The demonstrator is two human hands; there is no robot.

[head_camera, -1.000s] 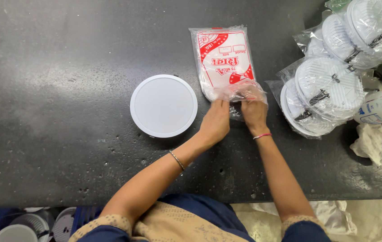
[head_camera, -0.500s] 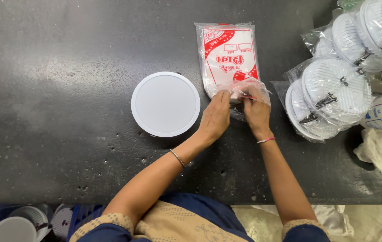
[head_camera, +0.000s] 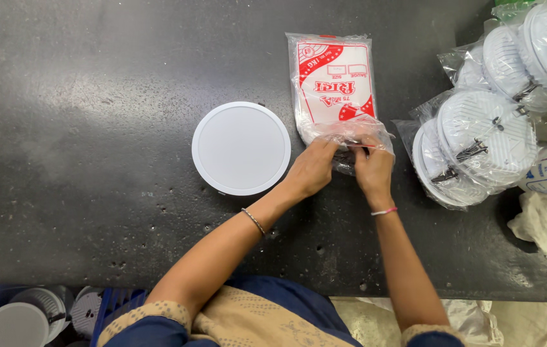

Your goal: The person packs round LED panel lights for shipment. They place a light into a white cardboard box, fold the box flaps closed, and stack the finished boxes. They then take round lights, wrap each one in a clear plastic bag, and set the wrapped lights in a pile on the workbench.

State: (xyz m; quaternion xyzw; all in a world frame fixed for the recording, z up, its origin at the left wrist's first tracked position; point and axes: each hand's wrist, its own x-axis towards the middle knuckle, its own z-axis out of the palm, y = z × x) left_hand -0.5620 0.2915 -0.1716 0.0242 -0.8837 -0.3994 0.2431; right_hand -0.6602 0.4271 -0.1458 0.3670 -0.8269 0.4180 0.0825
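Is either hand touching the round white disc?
No. Both the left hand and right hand grip the plastic bag; the disc lies apart.

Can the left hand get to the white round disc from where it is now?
Probably yes. The left hand is at the plastic bag, right beside the white round disc, with nothing between them on the dark counter.

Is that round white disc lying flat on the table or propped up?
Flat. The round white disc lies face up on the dark table, its whole rim showing, left of both hands.
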